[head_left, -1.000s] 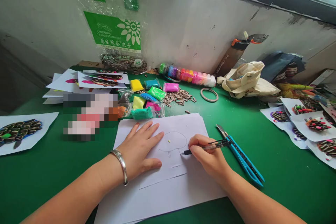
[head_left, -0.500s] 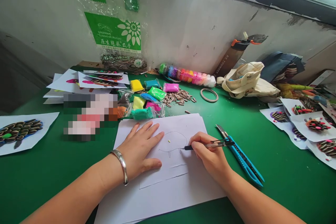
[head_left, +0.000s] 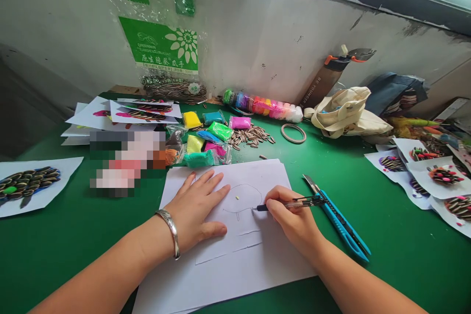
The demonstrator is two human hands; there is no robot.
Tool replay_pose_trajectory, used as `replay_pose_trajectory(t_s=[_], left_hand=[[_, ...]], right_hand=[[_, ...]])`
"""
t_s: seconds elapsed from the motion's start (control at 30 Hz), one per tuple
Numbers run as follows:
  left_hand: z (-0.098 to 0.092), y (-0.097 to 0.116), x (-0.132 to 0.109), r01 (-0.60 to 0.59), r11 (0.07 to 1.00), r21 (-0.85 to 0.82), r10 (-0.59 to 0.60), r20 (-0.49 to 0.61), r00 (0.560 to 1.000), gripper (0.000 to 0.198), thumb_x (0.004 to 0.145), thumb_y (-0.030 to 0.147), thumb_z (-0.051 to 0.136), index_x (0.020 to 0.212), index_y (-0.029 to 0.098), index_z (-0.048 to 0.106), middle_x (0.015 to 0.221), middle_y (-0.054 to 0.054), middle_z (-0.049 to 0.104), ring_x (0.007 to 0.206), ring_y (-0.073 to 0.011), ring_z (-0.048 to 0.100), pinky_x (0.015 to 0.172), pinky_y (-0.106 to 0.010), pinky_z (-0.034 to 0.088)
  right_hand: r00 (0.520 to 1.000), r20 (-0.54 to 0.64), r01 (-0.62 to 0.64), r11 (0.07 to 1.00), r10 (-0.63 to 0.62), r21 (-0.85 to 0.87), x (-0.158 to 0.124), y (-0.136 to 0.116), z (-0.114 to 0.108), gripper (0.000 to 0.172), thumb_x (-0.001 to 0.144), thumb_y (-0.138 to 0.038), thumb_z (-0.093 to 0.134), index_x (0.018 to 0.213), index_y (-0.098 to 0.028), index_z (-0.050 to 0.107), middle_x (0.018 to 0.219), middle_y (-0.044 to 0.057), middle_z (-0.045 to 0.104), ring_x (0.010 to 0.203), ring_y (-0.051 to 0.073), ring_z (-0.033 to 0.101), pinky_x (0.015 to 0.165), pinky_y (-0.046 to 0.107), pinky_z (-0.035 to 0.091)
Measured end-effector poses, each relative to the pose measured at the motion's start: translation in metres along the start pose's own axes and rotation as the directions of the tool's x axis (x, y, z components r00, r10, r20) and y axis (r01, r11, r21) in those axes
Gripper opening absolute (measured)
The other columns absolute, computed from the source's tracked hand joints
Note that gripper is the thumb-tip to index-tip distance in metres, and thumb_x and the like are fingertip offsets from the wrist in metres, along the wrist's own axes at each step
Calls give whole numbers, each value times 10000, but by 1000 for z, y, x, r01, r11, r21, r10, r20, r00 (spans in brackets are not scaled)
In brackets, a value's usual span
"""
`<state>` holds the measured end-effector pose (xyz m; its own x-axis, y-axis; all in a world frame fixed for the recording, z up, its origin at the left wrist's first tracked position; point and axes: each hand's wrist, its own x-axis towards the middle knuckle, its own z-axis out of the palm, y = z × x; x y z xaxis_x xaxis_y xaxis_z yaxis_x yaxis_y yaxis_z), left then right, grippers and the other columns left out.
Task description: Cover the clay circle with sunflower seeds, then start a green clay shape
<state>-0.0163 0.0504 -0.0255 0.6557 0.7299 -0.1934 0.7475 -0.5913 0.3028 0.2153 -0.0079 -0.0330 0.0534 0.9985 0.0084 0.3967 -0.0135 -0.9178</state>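
White paper (head_left: 228, 282) beneath a spread left hand (head_left: 198, 206), a pen (head_left: 294, 202) in the right hand (head_left: 292, 213)

The paper, several sheets stacked, lies askew on a green table (head_left: 401, 255). On the left half of the paper the left hand rests flat, fingers fanned and thumb out to the side, gripping nothing; a silver bracelet (head_left: 170, 230) circles its wrist. Over the right edge of the paper, the right hand is curled closed around the pen, thumb and fingers pinching the barrel near its black grip. The pen lies at a low slant, its tip at the paper beside a short leg-like mark. That mark hangs under a rounded outline (head_left: 246, 185) in thin line, with a second such mark to its left, a small pale speck inside the outline and loose strokes below.

Just right of the paper lies a blue cutter (head_left: 340, 223), blade out. Beyond the paper's far edge are bright packets (head_left: 220, 131) in clear wrapping, with loose striped seeds (head_left: 253, 135) partly behind them. Past the paper's far right corner are a roll of tape (head_left: 296, 141) and a cream cloth bag (head_left: 346, 113). Well left of the paper is a seed picture (head_left: 31, 184); well right of it are more seed pictures (head_left: 439, 171), overlapping. Left of the paper, a patch is blurred into squares.
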Motion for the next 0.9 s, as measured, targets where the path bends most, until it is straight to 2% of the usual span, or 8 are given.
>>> replay_pose_trajectory(t_s=[0.3,0.4,0.47,0.53,0.63,0.7,0.77,0.9], left_hand=[[-3,2,0,12,1000,8,-12,21,1000,718,753,513,643,1396,288,414,1537,-60,259,1420,-308,165,1129,-550,118],[-2,1,0,7,1000,5,-7,11,1000,715,754,516,641,1395,291,415,1536,-61,261,1419,-311,169,1128,-550,120],[-1,0,0,2,1000,4,-2,5,1000,719,751,514,645,1395,292,415,1536,-64,262,1418,-312,171,1128,-548,119],[1,0,0,-2,1000,3,2,-5,1000,715,751,507,646,1393,295,417,1534,-65,269,1418,-311,172,1127,-549,116],[2,-2,0,-6,1000,2,6,-18,1000,699,757,499,638,1390,300,421,1531,-67,278,1417,-313,173,1123,-556,111],[1,-4,0,-19,1000,-6,19,-2,1000,708,756,502,637,1397,304,410,1533,-69,273,1418,-317,167,1120,-564,109],[0,-6,0,-36,999,-17,36,27,999,733,750,508,641,1408,303,390,1537,-74,261,1421,-321,151,1116,-575,108],[-3,-9,0,-45,999,-28,46,47,998,748,740,490,654,1411,293,387,1537,-84,253,1424,-323,130,1113,-587,104]], right_hand=[[1000,7,-6,1000,6,11,-1,2,0,167,745,-150,475,602,-178,556,507,-43,441,494,104,392,475,244,300],[999,-35,-10,993,14,116,-1,6,0,172,774,-152,489,624,-181,568,508,-45,441,490,104,398,469,241,311],[995,-100,-1,979,22,203,0,9,0,144,832,-203,506,732,-186,609,554,-37,493,534,114,456,502,240,362],[988,-154,23,977,10,210,1,10,-1,156,878,-283,523,930,-195,640,661,-12,594,658,141,551,616,259,438],[980,-197,62,991,-37,121,3,12,-3,316,907,-357,519,1179,-213,588,840,34,688,859,184,623,807,325,467],[971,-224,88,995,-77,39,5,14,-6,330,915,-363,509,1206,-224,579,921,54,699,904,201,635,833,352,472],[951,-256,149,983,-172,-109,9,18,-10,312,909,-337,520,1193,-228,590,1005,71,685,936,214,629,838,368,478],[871,-211,306,825,-444,-475,19,27,-23,342,884,-207,502,1219,-198,570,1077,100,648,1003,238,579,895,414,455]])
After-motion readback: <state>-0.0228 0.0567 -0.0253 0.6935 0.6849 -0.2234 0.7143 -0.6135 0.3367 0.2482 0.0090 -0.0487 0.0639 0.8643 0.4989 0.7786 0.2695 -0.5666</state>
